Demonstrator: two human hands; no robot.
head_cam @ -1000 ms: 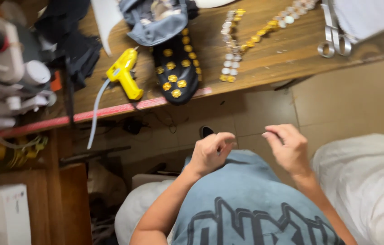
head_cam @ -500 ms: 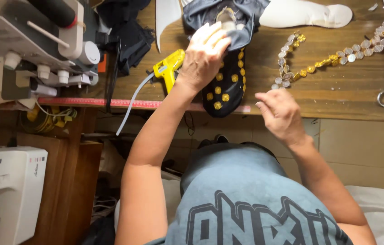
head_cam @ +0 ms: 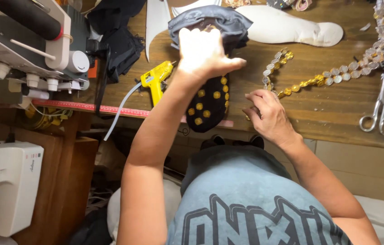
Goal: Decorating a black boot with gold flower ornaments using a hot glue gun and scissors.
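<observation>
1. The head view looks down on a wooden tabletop (head_cam: 328, 113), with the person's grey printed shirt (head_cam: 251, 204) at the bottom of the picture.
2. The left hand (head_cam: 205, 54) is stretched forward and lies on top of a black shoe upper with gold studs (head_cam: 210, 102). The fingers are half curled and the thumb points to the right; bright light washes the hand out, so I cannot tell if it really grips the piece or only presses on it.
3. The studded upper hangs partly over the front edge of the tabletop, and its far end goes under a grey cloth (head_cam: 210, 20).
4. The right hand (head_cam: 269, 115) rests near the front edge, just right of the upper. Its fingers are bent toward the near end of a chain of gold and clear stones (head_cam: 319, 80); it is too small to see if they pinch it.
5. A yellow glue gun (head_cam: 155, 81) lies left of the upper, with a red measuring strip (head_cam: 87, 108) along the edge.
6. A white insole (head_cam: 292, 29) lies at the back, scissors (head_cam: 380, 111) at the right, and sewing machines (head_cam: 24, 50) at the left.
</observation>
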